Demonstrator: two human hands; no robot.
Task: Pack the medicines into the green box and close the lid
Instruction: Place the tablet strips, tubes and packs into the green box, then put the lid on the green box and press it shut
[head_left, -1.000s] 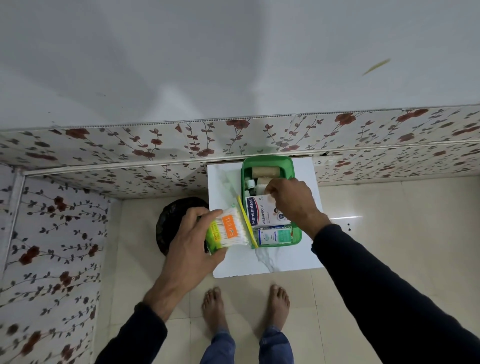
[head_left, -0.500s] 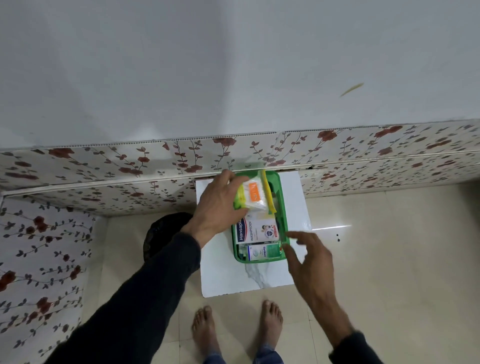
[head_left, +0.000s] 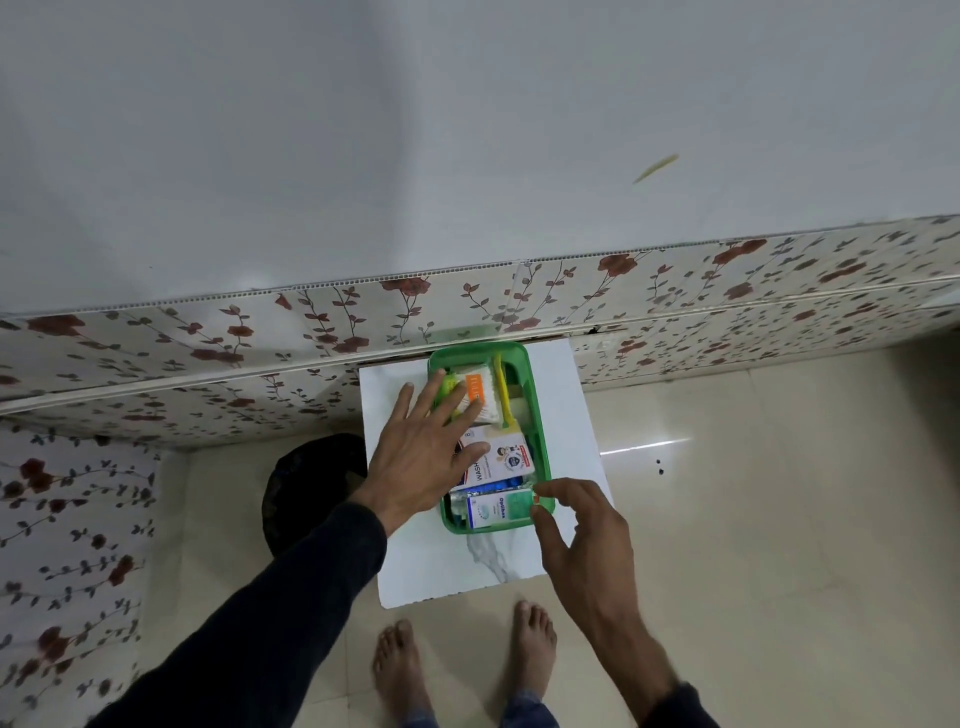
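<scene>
The green box (head_left: 538, 415) lies open on a small white marble-look table (head_left: 457, 571) against the wall. Inside it are a cotton-bud packet (head_left: 482, 396) with an orange label and a yellow edge at the far end, a white plaster carton (head_left: 503, 460) in the middle, and a teal-and-white carton (head_left: 493, 511) at the near end. My left hand (head_left: 421, 457) lies flat with spread fingers over the box's left side, fingertips on the cotton-bud packet. My right hand (head_left: 582, 535) pinches the box's near right corner between thumb and forefinger. No lid shows.
A black bin (head_left: 311, 483) stands on the floor left of the table. A floral wall panel (head_left: 363, 332) runs right behind the table and along the left. My bare feet (head_left: 400, 670) are just in front of the table on beige tiles.
My left hand carried the cotton-bud packet from the table's left into the box's far end and let go of it. My right hand left the box's contents and came to its near right corner.
</scene>
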